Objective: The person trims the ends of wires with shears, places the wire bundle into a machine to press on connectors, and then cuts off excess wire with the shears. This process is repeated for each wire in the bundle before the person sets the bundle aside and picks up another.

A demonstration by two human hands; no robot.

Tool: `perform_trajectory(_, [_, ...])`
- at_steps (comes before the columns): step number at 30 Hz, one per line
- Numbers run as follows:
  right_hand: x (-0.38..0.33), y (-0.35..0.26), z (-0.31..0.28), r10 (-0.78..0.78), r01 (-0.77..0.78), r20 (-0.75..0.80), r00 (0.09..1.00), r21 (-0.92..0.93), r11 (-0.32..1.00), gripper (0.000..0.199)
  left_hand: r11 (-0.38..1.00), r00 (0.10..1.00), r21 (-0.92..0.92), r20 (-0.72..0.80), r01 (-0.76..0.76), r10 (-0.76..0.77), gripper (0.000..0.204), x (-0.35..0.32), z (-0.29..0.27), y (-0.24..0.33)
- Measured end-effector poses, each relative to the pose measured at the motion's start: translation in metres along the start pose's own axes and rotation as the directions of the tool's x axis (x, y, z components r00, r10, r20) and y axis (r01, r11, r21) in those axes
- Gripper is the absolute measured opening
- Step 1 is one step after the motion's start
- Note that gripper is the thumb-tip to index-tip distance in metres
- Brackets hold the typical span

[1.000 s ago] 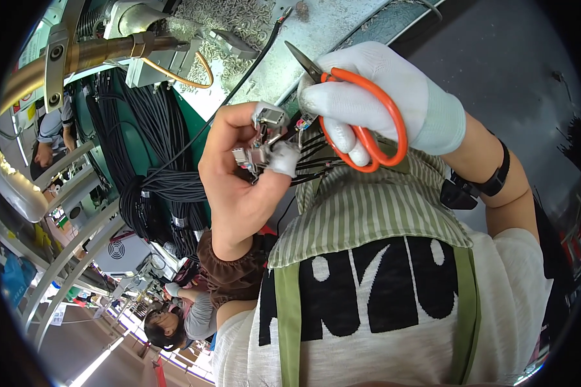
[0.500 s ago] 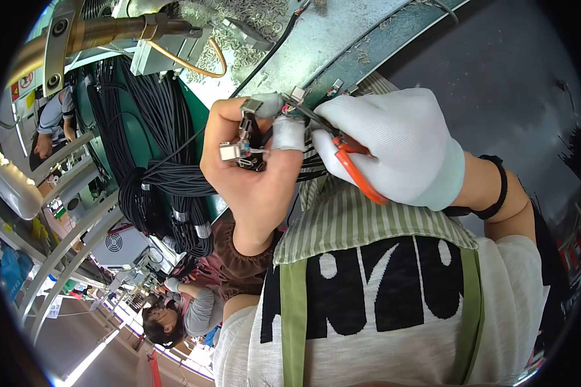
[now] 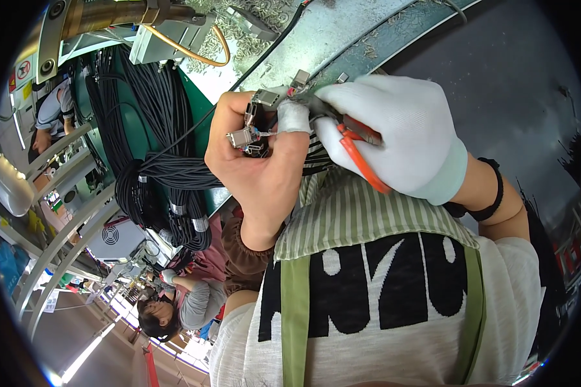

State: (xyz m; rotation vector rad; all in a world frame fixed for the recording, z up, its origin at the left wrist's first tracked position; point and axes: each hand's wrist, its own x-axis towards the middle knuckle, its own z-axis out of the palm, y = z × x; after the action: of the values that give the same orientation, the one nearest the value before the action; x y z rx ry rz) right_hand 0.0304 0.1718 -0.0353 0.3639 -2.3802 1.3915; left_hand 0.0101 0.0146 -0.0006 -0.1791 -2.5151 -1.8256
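My left hand, with white coverings on its thumb and a fingertip, is closed round several black cable ends. Their small metal connectors stick out of the grip: one connector by the palm, another over the index finger, and a third past the thumb tip. In a white knit glove, my right hand grips orange-handled pliers. The jaws reach to the thumb tip beside the third connector. Whether they bite on a wire is hidden. Another connector shows behind the gloved fingers.
Thick black cable bundles hang at the left over a green surface. Small metal bits lie scattered on the metal worktop beyond my hands. A brass-coloured pipe and a yellow tube stand at the upper left. Two people are farther off.
The pliers' jaws have moved in closer to the left thumb tip and the connector there. My left hand has shifted slightly up and right, tilting the connectors.
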Motion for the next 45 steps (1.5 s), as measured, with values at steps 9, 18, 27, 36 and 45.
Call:
perform_trajectory(9, [0.003, 0.003, 0.003, 0.137, -0.187, 0.255, 0.957, 0.183, 0.965, 0.015, 0.961, 0.974, -0.163, 0.004, 0.222, -0.225, 0.016, 0.006, -0.006, -0.009])
perform_trajectory(18, [0.004, 0.008, 0.003, 0.14, -0.187, 0.237, 0.961, 0.193, 0.963, 0.012, 0.991, 0.991, -0.044, 0.03, 0.128, -0.127, 0.016, 0.003, 0.001, -0.008])
perform_trajectory(27, [0.017, 0.025, -0.017, 0.132, -0.17, 0.157, 0.979, 0.259, 0.951, 0.019, 0.884, 0.93, -0.292, 0.062, 0.364, -0.362, 0.012, 0.027, -0.032, -0.027])
perform_trajectory(36, [0.093, 0.057, -0.003, -0.306, 0.304, 0.13, 0.943, 0.035, 0.952, 0.024, 0.725, 0.878, -0.501, 0.34, 0.473, -0.337, 0.02, 0.076, -0.036, -0.043])
perform_trajectory(45, [0.108, 0.072, -0.001, -0.67, 0.668, 0.017, 0.742, 0.069, 0.741, 0.015, 0.856, 0.91, -0.372, 0.341, 0.36, -0.235, 0.03, 0.071, -0.03, -0.035])
